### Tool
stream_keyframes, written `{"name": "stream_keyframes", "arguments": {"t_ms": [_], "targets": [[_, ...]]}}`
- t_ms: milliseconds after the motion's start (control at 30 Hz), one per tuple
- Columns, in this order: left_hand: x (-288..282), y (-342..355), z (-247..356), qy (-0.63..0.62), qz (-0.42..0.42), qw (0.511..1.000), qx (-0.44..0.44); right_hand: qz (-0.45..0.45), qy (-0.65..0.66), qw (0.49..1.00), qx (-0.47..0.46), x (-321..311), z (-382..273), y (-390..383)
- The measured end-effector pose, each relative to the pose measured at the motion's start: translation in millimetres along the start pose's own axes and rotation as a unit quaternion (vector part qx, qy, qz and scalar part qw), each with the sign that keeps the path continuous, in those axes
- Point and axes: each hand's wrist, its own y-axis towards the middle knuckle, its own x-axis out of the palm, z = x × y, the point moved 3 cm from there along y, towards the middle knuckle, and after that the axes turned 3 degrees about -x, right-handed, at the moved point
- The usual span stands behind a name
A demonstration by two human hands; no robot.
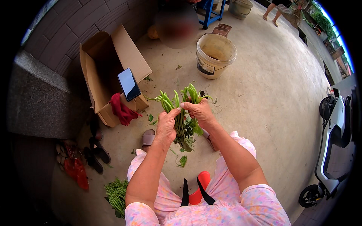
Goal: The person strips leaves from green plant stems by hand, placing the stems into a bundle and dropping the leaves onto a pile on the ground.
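Between my two hands, at the middle of the view, are leafy green stems point(183, 132), their pale cut ends upward and darker leaves hanging down. My left hand point(167, 122) is closed round the left part of the bunch, thumb across the stems. My right hand point(198, 111) grips the right part, its thumb meeting the left one near the top. A few loose leaves point(183, 161) lie on the concrete floor point(264, 94) below. A pile of similar greens point(116, 194) rests by my left leg.
An open cardboard box point(94, 75) holds a phone point(129, 84) and maroon cloth point(121, 110) at its edge. Beyond are a bucket point(215, 54), boots point(221, 31) and a blue stand point(206, 15). Sandals point(98, 150) lie left, a scooter point(332, 150) stands right. A person's legs point(274, 16) show behind.
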Motion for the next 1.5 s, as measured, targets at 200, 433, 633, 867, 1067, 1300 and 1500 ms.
{"name": "stream_keyframes", "arguments": {"t_ms": [200, 433, 633, 867, 1067, 1300, 1500], "targets": [[-12, 7, -5, 0.023, -0.005, 1.0, 0.003, 0.013, 0.006, 1.0, 0.007, -1, 4, 1], [-31, 12, 8, 0.017, 0.089, 0.995, 0.034, 0.027, 0.095, 0.995, 0.03, -4, 3, 3], [-44, 12, 19, -0.024, 0.104, 0.993, 0.043, 0.069, 0.152, 0.985, 0.041, -13, 6, 7], [-51, 8, 25, -0.03, 0.092, 0.995, 0.027, 0.062, 0.201, 0.978, 0.006, -37, 10, 21], [-55, 6, 16, -0.01, 0.1, 0.995, 0.012, 0.083, 0.232, 0.966, 0.08, -26, 13, 12], [-44, 5, 14, -0.016, 0.084, 0.996, -0.017, 0.107, 0.149, 0.975, 0.122, -14, 10, 9], [-42, 7, 15, -0.019, 0.061, 0.998, -0.01, 0.125, 0.106, 0.981, 0.108, -13, 6, 7]]}}
